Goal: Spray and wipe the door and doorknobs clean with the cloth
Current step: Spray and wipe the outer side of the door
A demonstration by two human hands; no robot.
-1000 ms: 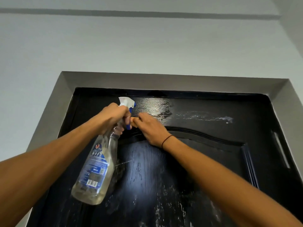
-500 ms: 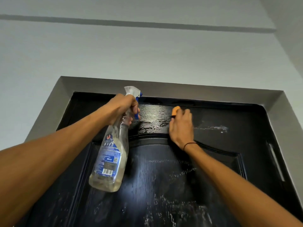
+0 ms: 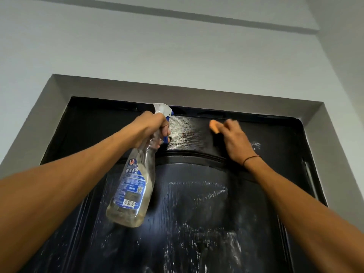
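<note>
Head view, the only one available: I look up along both bare forearms at the black wood-grain panelled door (image 3: 197, 203), set in a grey recessed frame (image 3: 110, 85) under a pale wall. My left hand (image 3: 151, 127) grips the neck of the clear plastic spray bottle with the blue label and white-and-blue trigger head (image 3: 134, 184); the fingers are curled round the neck and trigger, clamped on it, and the bottle body hangs down and toward me, just off the door's upper left area. I judge it is held there, nozzle near the top edge, so that it stays ready without blocking the wiped strip. My right hand (image 3: 235, 140) presses the small orange cloth (image 3: 214, 126) against the door's top rail, close under the top edge and right of centre; only an orange corner shows past the fingers, which lie bent over it, though blur keeps me from telling how tightly. A wet, glossy patch (image 3: 185, 133) lies between the two hands, and dried streaks mark the rail to the right and the central panel below. I judge the top rail is in hand, with the lower panel and the doorknobs, not in view, outstanding. A dark thread band (image 3: 251, 159) circles the right wrist.
</note>
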